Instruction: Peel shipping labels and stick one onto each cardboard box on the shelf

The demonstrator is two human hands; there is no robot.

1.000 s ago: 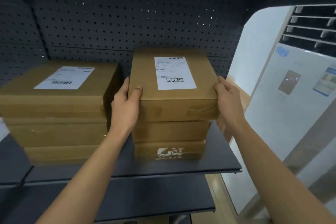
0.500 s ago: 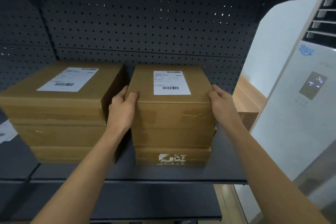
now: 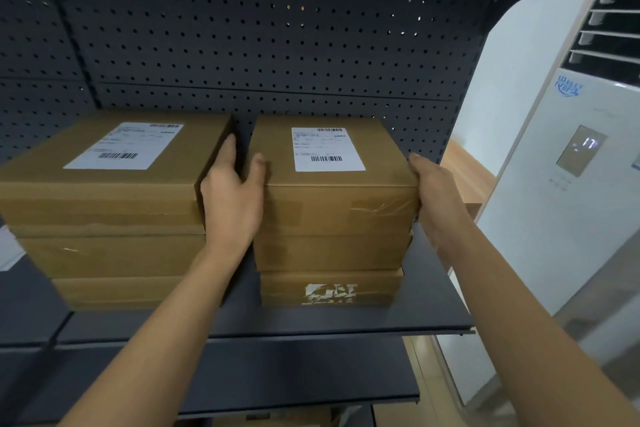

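Two stacks of flat cardboard boxes stand on a dark shelf point(image 3: 346, 321). The top box of the right stack point(image 3: 332, 204) carries a white shipping label point(image 3: 327, 149). My left hand point(image 3: 233, 196) holds its left side, thumb on the top face and fingers in the gap between the stacks. My right hand point(image 3: 431, 191) holds its right side, fingers hidden behind the edge. The box sits flat on the two boxes below it. The top box of the left stack point(image 3: 104, 191) also bears a label point(image 3: 123, 146).
A dark pegboard back panel point(image 3: 277, 45) rises behind the stacks. A lower shelf point(image 3: 242, 374) juts out beneath. A white floor-standing air conditioner point(image 3: 568, 184) stands at the right. Some white paper point(image 3: 7, 248) shows at the far left edge.
The labelled box, lifted a second ago, has gone back and down onto the right stack, squared with the boxes beneath. Both hands moved with it and stay on its sides.
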